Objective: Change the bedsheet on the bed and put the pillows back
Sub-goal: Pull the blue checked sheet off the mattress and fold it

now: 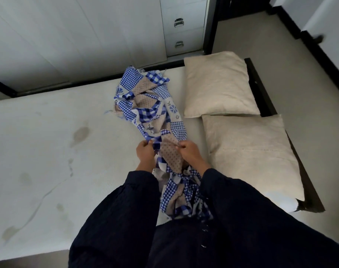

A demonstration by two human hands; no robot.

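Both hands, left hand (145, 151) and right hand (190, 151), grip the patchwork bedsheet (155, 105)

BEDROOM IN A HOME: A low, dark-framed bed (261, 91) fills the room, its bare, stained mattress (49, 142) carrying a bunched blue-checked sheet (151, 105). At the right end lie a cream far pillow (217, 84) and a near pillow (251, 155). Along the bed's far side stands a white wardrobe (78, 35) with a column of metal-handled drawers (184, 26). Pale floor (251, 31) edged with black skirting (286, 18) runs off at far right.
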